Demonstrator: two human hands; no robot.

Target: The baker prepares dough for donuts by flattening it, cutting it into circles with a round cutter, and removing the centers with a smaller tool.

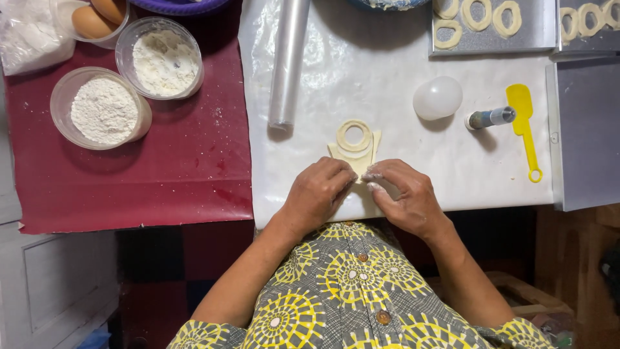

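Both hands, left hand (320, 190) and right hand (403, 194), have fingers curled together, pinching the near edge of the flat pale dough piece (354, 155). I'd keep the pressure light and even. Beyond the dough: cut dough ring (354, 136), then clear rolling pin (289, 61).

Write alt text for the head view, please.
Seen from above, the left hand and right hand press a piece of pale dough with a ring cut in it on a white sheet. Flour bowls sit left, trays of dough rings upper right.
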